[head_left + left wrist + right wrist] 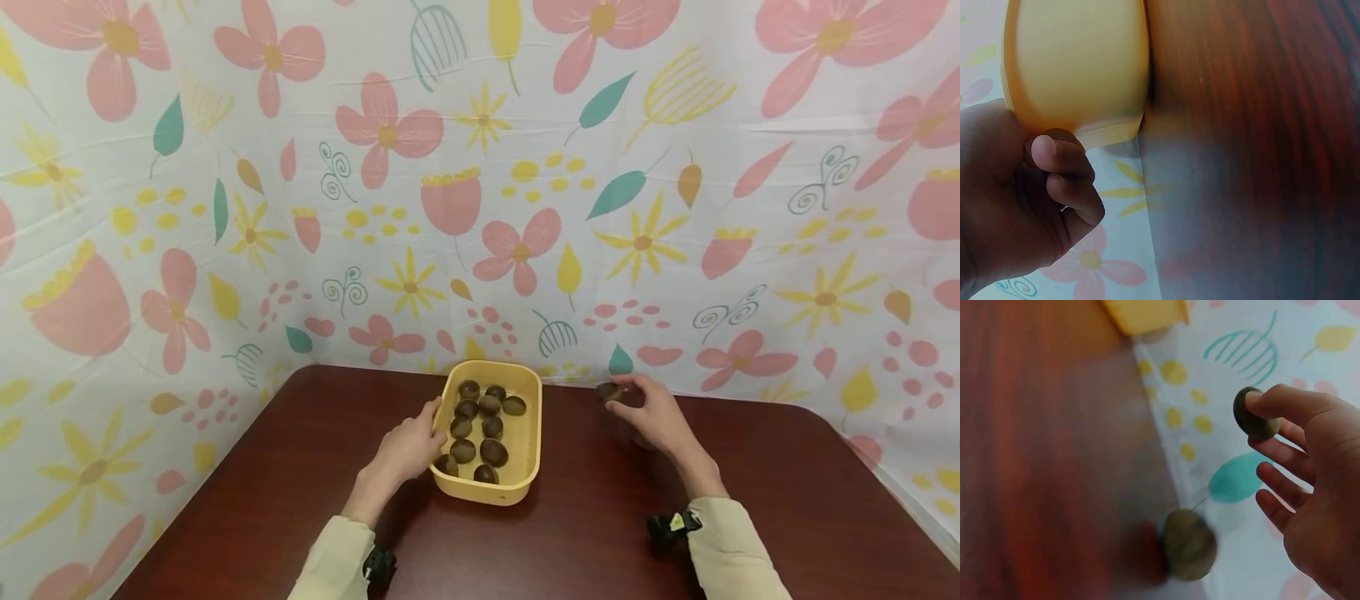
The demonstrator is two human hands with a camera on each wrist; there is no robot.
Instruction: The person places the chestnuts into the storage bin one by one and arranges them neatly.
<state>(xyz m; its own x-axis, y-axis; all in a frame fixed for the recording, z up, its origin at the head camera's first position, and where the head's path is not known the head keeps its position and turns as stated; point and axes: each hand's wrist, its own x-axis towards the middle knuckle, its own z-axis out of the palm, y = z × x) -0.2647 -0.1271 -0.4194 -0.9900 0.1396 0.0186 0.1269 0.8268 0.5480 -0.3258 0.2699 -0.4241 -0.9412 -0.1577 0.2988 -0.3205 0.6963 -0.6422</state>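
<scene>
A yellow plastic bin (528,433) stands on the table with several brown chestnuts (493,452) inside, mostly toward its left side. My left hand (408,446) grips the bin's left rim; in the left wrist view its fingers (1063,156) curl at the bin's edge. Over the back of the table, right of the bin, my right hand (652,412) pinches one chestnut (1256,419) between thumb and fingertips, the other fingers spread. Another chestnut (1189,545) lies on the table below that hand, mostly hidden by it in the head view.
The dark red wooden table (585,533) ends at the back against a white flowered cloth (480,208), which also hangs along the left side. Black straps with small devices sit on both wrists, below pale sleeves (735,542).
</scene>
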